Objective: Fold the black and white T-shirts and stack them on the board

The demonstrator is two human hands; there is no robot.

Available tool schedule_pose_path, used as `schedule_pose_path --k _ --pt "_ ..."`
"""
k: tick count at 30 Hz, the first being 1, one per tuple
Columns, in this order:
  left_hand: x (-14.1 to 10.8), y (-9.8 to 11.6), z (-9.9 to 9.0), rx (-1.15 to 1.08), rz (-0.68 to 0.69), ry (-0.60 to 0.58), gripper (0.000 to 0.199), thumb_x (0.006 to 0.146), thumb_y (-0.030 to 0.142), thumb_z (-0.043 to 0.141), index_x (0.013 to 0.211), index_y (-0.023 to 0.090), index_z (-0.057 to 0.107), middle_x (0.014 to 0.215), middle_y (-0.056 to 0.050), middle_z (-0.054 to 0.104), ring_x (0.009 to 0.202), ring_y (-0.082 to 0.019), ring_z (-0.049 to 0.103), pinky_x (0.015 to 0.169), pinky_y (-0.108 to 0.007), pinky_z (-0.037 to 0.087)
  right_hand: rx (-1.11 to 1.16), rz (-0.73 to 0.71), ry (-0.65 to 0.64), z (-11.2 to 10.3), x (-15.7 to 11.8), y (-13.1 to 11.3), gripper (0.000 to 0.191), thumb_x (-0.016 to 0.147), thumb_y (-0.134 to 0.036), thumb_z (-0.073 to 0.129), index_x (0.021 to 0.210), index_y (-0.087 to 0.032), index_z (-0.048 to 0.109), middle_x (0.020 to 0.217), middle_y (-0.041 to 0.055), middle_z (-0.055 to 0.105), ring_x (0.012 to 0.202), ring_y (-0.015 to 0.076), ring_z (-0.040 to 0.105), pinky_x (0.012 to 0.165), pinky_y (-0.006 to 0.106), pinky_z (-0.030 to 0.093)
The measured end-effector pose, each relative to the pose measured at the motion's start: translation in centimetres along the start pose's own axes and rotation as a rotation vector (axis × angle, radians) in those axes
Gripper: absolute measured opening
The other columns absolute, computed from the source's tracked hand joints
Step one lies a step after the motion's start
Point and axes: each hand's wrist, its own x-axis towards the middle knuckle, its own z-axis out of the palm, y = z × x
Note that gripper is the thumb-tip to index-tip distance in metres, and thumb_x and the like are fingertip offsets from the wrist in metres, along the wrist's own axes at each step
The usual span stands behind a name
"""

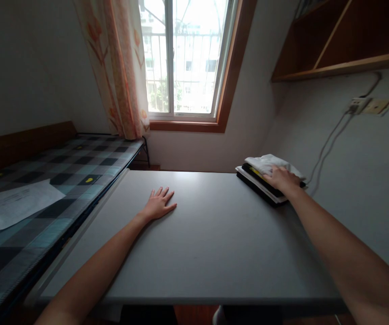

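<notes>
My left hand (159,204) lies flat on the grey-white tabletop (194,253), its fingers spread and nothing in them. At the table's far right corner, my right hand (282,178) is on a folded white garment (265,161), fingers curled over its near left part. That garment tops a small stack of folded clothes (257,185), with black, white and yellow-marked layers beneath. The right fingertips partly hide the cloth under them.
A bed with a checked mattress (106,153) runs along the left, with white papers (25,203) on it. A curtain (120,67) hangs beside the window (187,58). Wooden shelves (343,63) and a wall socket with a cable (357,106) are on the right.
</notes>
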Motion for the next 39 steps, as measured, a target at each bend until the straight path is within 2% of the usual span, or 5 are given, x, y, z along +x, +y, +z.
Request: schedule_pose_path --k 10,15,24,30,39 --pt "0.1 0.0 0.1 -0.018 0.004 0.007 0.070 0.087 0.067 0.035 0.145 0.027 0.040 0.155 -0.010 0.031 0.142 -0.035 0.024 0.113 -0.059 0.018 -0.006 -0.026 0.174 -3.8 -3.0 -5.5 0.038 0.096 -0.027 0.036 0.110 -0.009 0.066 0.096 0.0242 0.069 0.091 0.0329 0.067 0.077 0.043 0.047" --pt "0.2 0.1 0.0 -0.015 0.000 0.005 0.068 0.088 0.066 0.036 0.144 0.028 0.041 0.154 -0.009 0.033 0.142 -0.035 0.025 0.113 -0.058 0.019 0.072 -0.482 0.036 -5.2 -8.8 -12.7 0.045 0.095 -0.048 0.039 0.112 -0.017 0.066 0.094 0.0166 0.072 0.086 0.0289 0.068 0.074 0.035 0.047" --pt "-0.2 1.8 -0.7 -0.115 0.121 0.260 0.053 0.096 0.049 0.034 0.141 0.022 0.044 0.147 -0.009 0.043 0.136 -0.024 0.036 0.115 -0.042 0.023 0.438 -0.420 -0.122 0.1 -12.9 -17.5 0.040 0.093 -0.044 0.041 0.119 -0.024 0.065 0.114 0.0077 0.070 0.101 0.0250 0.065 0.084 0.034 0.048" --pt "-1.2 4.8 -1.0 -0.106 0.380 0.161 0.055 0.088 0.056 0.049 0.138 0.033 0.049 0.145 -0.006 0.045 0.136 -0.030 0.032 0.115 -0.051 0.019 0.647 -0.451 -0.169 4.5 -13.3 -19.0 0.044 0.090 -0.037 0.047 0.127 -0.016 0.059 0.118 0.0116 0.067 0.106 0.0230 0.062 0.091 0.032 0.045" --pt "-1.2 5.2 -1.8 -0.102 0.169 0.249 0.048 0.080 0.054 0.060 0.116 0.022 0.059 0.124 -0.010 0.061 0.126 -0.030 0.046 0.114 -0.050 0.021 0.874 -0.646 0.030 3.4 -17.5 -21.2 0.031 0.092 -0.029 0.047 0.118 -0.021 0.063 0.107 0.0091 0.069 0.109 0.0258 0.056 0.098 0.043 0.041"
